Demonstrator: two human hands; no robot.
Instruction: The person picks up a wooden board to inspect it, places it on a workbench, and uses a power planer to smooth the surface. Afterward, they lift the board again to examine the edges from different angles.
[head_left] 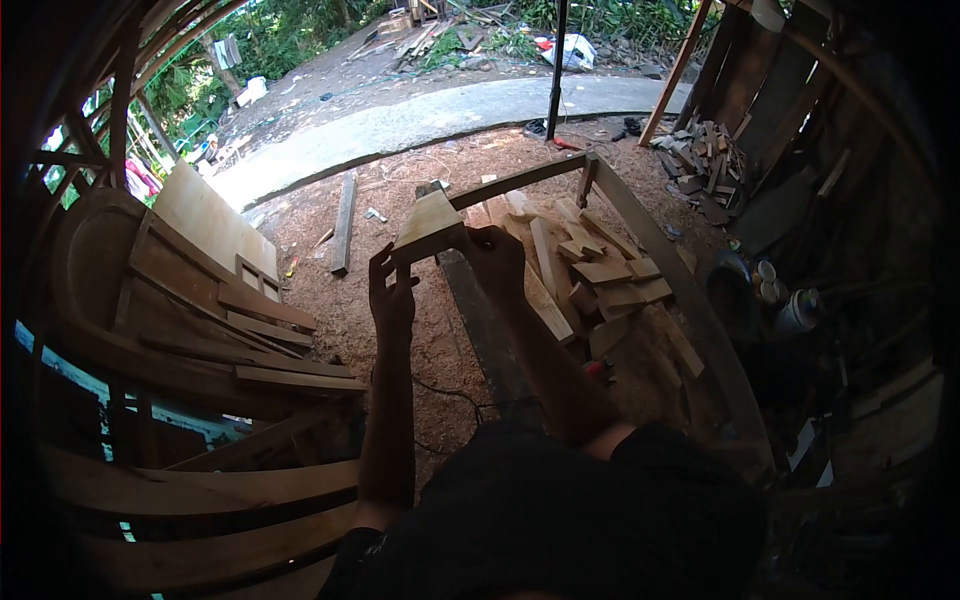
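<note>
Both my hands are stretched forward around a pale wooden block (428, 228), raised above a dark beam (482, 325). My left hand (393, 293) grips its near left corner, fingers along the edge and underside. At the right end, my right hand (494, 262) pinches the block with bent fingers. The block's broad light face is turned up, and its front edge is in shadow. Several cut wood pieces (603, 272) lie heaped just right of my right hand.
A wooden frame (660, 245) borders the heap on the right. Boards and curved wooden parts (225, 310) lean at the left. A black cable (445, 392) crosses the shavings-covered ground. A hammer (376, 215) and a plank (344, 225) lie ahead. Scrap wood (708, 165) is piled at the far right.
</note>
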